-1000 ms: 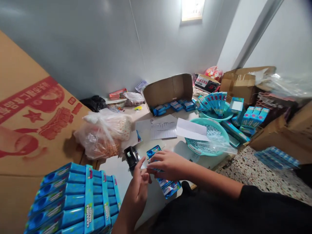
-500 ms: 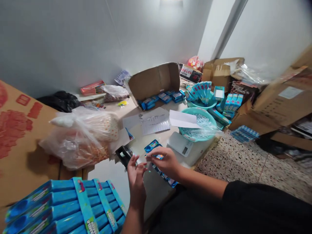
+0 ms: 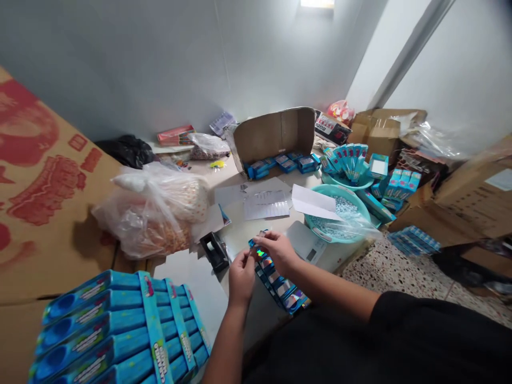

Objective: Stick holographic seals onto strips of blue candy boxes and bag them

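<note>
My left hand (image 3: 241,273) and my right hand (image 3: 277,248) meet over the white table (image 3: 200,282). Both pinch a small blue packet (image 3: 259,249) with a shiny sticker, at the near end of a row of small blue boxes (image 3: 282,288) lying on the table. A black tape dispenser (image 3: 215,250) sits just left of my left hand. A white scale (image 3: 306,242) lies right of my right hand.
A stack of blue candy boxes (image 3: 120,330) fills the near left. Big printed cardboard (image 3: 44,181) and a clear bag (image 3: 156,213) stand left. A teal basin of pellets (image 3: 340,218), an open carton (image 3: 276,138) and more blue boxes (image 3: 396,184) lie farther back.
My hands have come together on the small blue packet; before, the left hand was open beside the tape dispenser. The view has shifted slightly.
</note>
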### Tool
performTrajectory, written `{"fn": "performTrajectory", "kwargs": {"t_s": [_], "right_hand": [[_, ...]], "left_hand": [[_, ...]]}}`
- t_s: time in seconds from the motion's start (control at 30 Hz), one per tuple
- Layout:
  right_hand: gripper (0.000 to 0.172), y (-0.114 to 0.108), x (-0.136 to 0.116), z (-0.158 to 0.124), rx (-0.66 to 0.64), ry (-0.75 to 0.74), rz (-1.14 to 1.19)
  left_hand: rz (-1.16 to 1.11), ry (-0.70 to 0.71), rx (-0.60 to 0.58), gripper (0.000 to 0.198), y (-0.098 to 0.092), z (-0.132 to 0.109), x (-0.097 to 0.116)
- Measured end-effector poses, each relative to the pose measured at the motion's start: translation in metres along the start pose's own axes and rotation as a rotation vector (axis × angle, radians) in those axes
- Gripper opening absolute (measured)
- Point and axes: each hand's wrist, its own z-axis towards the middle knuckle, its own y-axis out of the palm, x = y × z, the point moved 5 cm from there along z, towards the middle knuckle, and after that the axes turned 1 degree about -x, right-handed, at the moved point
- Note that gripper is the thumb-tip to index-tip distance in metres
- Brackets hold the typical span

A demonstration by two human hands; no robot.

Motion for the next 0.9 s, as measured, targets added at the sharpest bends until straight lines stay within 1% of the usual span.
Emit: {"fn": "performTrajectory", "kwargs": {"t_s": [0.07,0.13,0.2,0.3,0.4,0.5,0.63,0.7,0.77,0.83,0.9], "right_hand": [[0.041,-0.004,0.003,0.007,0.025,0.048,0.055],[0.045,-0.007,0.002,0.013,0.022,0.065,0.048],[0.048,-0.009,-0.001,0.018,-0.013,0.044,-0.028],[0.047,-0.011,-0.008,0.022,-0.072,-0.012,-0.200],[0.043,-0.014,-0.015,0.026,-0.082,-0.047,-0.302],[0.027,-0.016,-0.023,0.029,-0.064,-0.114,-0.444],[0.003,-0.019,-0.027,0.031,0.016,-0.266,-0.650],[0.003,-0.022,-0.023,0.031,0.064,-0.325,-0.753],[0.003,-0.024,-0.017,0.033,0.099,-0.374,-0.908],[0.004,-0.025,-0.011,0.035,0.088,-0.410,-1.037],[0.006,-0.025,-0.005,0.038,0.043,-0.425,-1.060]], "left_hand": [[0.042,0.014,-0.017,0.040,0.000,0.005,0.003],[0.080,0.028,-0.020,0.039,0.000,0.007,0.008],[0.113,0.041,-0.017,0.037,-0.001,0.007,0.014],[0.155,0.056,-0.020,0.036,-0.004,0.006,0.021],[0.197,0.058,-0.027,0.036,-0.007,0.010,0.024],[0.238,0.029,-0.045,0.037,-0.009,0.020,0.017],[0.283,-0.023,-0.071,0.042,-0.009,0.032,0.002],[0.307,-0.042,-0.067,0.045,-0.012,0.035,-0.006],[0.329,-0.055,-0.048,0.046,-0.016,0.037,-0.013],[0.339,-0.071,-0.033,0.047,-0.020,0.038,-0.021],[0.321,-0.086,-0.043,0.050,-0.023,0.041,-0.030]]}}
